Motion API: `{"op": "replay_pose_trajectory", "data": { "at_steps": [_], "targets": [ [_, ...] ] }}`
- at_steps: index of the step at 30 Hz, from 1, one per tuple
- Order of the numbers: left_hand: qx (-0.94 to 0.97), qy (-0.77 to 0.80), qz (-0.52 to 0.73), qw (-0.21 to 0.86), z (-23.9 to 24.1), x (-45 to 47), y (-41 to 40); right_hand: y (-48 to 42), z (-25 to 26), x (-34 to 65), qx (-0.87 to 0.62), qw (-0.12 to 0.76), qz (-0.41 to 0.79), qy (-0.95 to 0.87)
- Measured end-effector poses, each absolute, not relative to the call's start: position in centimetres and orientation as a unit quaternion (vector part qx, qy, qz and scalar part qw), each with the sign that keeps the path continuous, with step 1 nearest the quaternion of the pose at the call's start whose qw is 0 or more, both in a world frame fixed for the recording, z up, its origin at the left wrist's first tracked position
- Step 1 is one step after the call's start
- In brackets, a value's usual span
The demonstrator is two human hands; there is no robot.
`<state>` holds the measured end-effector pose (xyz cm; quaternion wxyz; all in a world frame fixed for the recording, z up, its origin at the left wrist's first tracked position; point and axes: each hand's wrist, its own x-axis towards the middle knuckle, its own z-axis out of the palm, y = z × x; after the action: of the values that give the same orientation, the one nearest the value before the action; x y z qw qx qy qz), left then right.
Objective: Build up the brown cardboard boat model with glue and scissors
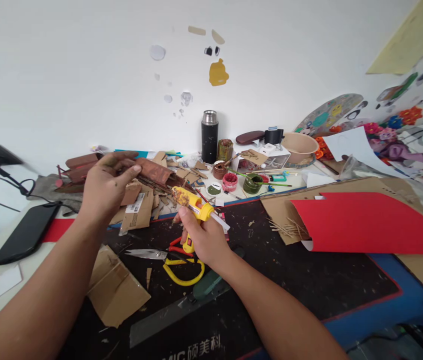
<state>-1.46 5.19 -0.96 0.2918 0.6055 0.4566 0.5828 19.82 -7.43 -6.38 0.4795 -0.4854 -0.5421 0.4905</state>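
1. One black mat (271, 280) stretches across the near middle of the scene, a red sheet (369, 225) curling over cardboard (277, 204) to its right.

2. Two bare hands meet above the mat's far edge: the left hand (112, 185) with thumb and fingertips drawn narrow in a pinch, the right hand (206, 235) wrapped around a handle.

3. Yellow-handled scissors (151, 254) lie on the mat just below the right hand, blades pointing left, in neither hand's grip.

4. A brown painted piece (155, 171) sits in the left hand's pinch, held by its left end. Its long axis slants from far left to near right, the free end toward the right hand; the left hand is the nearer.

5. The yellow glue gun (192, 201) fills the right hand, its front end aimed far left, just beside the piece's free end. Whether the two touch cannot be told.

6. A white glue stick (220, 221) juts from the gun's back, toward near right.
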Motion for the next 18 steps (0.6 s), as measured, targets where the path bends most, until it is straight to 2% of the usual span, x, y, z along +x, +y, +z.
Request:
{"op": "replay_pose_trajectory", "data": {
  "at_steps": [6, 18],
  "targets": [
    [0.603, 0.47, 0.568, 0.305, -0.97, -1.16, 5.02, -7.44, -6.37, 19.75, -0.466, 0.502, 0.499, -0.531],
    [0.608, 0.477, 0.551, 0.315, -0.85, -1.08, 4.85, -7.38, -6.45, 19.75, -0.47, 0.494, 0.498, -0.537]
  ]
}}
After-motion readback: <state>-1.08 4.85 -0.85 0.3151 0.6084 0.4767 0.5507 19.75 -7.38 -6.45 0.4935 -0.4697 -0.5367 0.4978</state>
